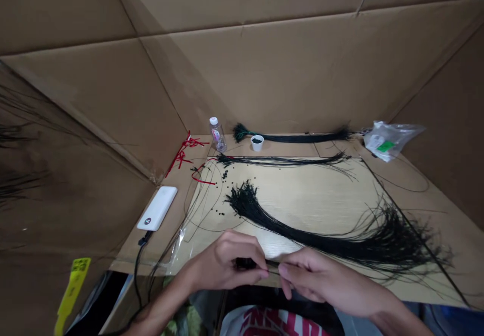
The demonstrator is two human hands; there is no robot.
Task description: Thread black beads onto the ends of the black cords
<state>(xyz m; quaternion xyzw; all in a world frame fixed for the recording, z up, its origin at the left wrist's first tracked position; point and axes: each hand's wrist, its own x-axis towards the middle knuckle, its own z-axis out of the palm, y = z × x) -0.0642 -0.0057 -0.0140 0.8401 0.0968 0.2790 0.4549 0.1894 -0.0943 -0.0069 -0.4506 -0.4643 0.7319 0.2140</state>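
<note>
Close to the table's front edge, my left hand (230,259) pinches a thin black cord (273,264) between thumb and fingertips. My right hand (315,278) grips the same cord just to the right, so a short dark stretch shows between the hands. Fine detail at the fingertips is too small to make out. Right behind my hands lies a large bundle of black cords (302,234), its knobbly end to the left and its loose ends fanned out to the right. Tiny black beads (225,175) are scattered left of the bundle.
A thinner cord bundle (280,161) and a tied bundle (302,138) lie farther back. A white cup (257,144) of black bits stands beside a small bottle (218,137). Left are red ribbons (183,157) and a cabled white power bank (158,207); right, a plastic bag (389,139). Cardboard walls (302,74) enclose the table.
</note>
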